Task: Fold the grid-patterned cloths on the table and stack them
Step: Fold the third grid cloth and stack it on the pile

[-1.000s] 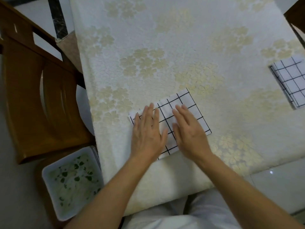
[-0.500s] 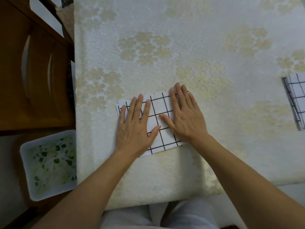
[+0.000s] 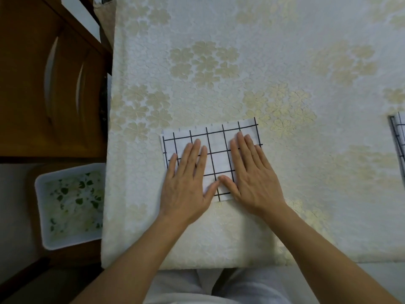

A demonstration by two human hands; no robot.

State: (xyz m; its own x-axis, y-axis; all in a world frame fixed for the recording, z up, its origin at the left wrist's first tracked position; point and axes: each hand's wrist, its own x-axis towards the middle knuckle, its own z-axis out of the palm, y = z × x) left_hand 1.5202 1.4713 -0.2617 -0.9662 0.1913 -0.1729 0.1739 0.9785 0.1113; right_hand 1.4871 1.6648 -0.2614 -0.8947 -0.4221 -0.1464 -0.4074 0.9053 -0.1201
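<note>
Head view looks straight down on a folded grid-patterned cloth point(image 3: 219, 154), a white rectangle with black lines. It lies on the cream floral tablecloth point(image 3: 219, 62) near the table's front edge, toward the left side. Both hands rest on it palm down, gripping nothing. The left hand point(image 3: 186, 185) covers the left half and the right hand point(image 3: 254, 178) the right half. Their fingers are straight and spread slightly, and the thumb tips meet, or very nearly, over the near hem. It looks like a smoothing press to set the crease.

The cloth's long axis runs left to right, tilted a little so the right end sits farther from the person. The hands sit one on each side of its midline. Another fold would likely bring one short end across to the other, and either hand could lift its own end.

A second grid cloth point(image 3: 398, 137) shows only as a sliver at the right edge of the frame (too cropped to tell whether it is folded). It lies well apart from the pressed one, and the right hand is the nearer to it. If stacking comes next, the move probably goes rightward.

A wooden chair point(image 3: 43, 84) stands off the table's left side. Below it is a white tub with a leaf print inside point(image 3: 70, 205).
</note>
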